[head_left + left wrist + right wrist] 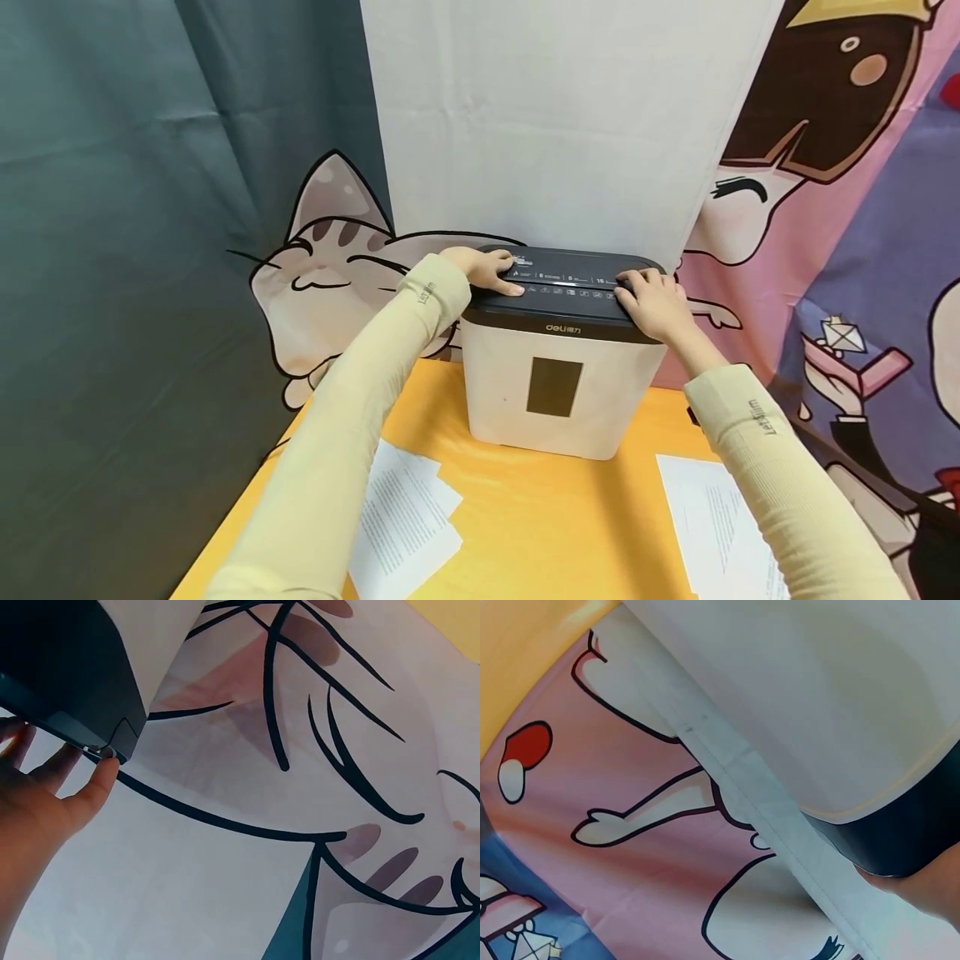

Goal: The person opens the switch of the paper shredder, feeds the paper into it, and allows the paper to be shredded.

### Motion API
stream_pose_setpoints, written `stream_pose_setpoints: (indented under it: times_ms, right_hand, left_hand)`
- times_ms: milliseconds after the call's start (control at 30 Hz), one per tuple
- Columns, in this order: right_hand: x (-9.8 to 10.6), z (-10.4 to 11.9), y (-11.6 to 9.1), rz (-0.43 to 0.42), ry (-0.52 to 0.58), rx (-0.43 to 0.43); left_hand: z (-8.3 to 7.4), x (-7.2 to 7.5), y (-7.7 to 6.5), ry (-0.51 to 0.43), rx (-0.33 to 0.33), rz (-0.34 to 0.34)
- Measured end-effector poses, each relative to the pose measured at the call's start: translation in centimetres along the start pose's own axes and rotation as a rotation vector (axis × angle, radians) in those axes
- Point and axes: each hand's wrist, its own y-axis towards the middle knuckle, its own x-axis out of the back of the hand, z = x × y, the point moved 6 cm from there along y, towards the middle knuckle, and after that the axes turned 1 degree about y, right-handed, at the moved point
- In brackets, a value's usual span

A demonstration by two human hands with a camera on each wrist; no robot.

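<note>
A white paper shredder (pixel 495 392) with a black top (pixel 540 304) stands upright on the yellow table. My left hand (pixel 480 268) rests on the top's left end, its thumb stretched along the surface. In the left wrist view, the fingertips of that hand (pixel 52 784) touch the black top (pixel 67 660). At the right end of the top lies my right hand (pixel 656 302), fingers spread over the surface near the slot. The right wrist view shows only part of this hand (pixel 922 889) against the shredder's dark rim (pixel 900 832); its fingertips are hidden there.
Printed sheets (pixel 405 525) lie on the table (pixel 555 525) at the left front. More paper (pixel 712 517) lies at the right, partly under my right sleeve. Close behind the shredder hangs a printed cloth (pixel 570 125) with cartoon figures. A dark cloth (pixel 150 333) borders the left side.
</note>
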Motion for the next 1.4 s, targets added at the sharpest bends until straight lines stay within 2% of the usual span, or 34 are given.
stream_pose_setpoints:
  times_ms: [167,267,433,500,867,1000,1233,1400]
  right_hand:
    - [0.2,0.1,0.0,-0.002,-0.009,-0.004]
    - [0.2,0.1,0.0,0.002,-0.006,-0.010]
    - [0.2,0.0,0.0,0.002,-0.009,-0.010]
    - [0.4,-0.1,0.0,-0.009,-0.015,-0.010]
    - [0.1,0.3,-0.4,-0.007,-0.017,-0.006]
    - [0.4,0.2,-0.4,-0.015,-0.020,-0.007]
    - [0.5,0.3,-0.3,-0.005,-0.016,-0.005]
    - [0.3,0.3,-0.3,-0.003,-0.014,-0.008]
  left_hand:
    - [0.0,0.2,0.2,0.004,0.013,0.009]
    - [-0.2,0.2,0.4,0.007,-0.006,0.003]
    - [-1.1,0.1,0.6,0.012,-0.145,-0.008]
    - [-1.4,0.2,0.6,0.005,-0.181,-0.014]
    - [-0.9,0.4,0.1,-0.067,-0.102,-0.079]
    - [-0.9,0.6,0.3,-0.088,-0.101,-0.096]
    - [-0.8,0.5,0.5,-0.069,-0.126,-0.090]
    - [-0.7,0.2,0.3,-0.101,-0.129,-0.076]
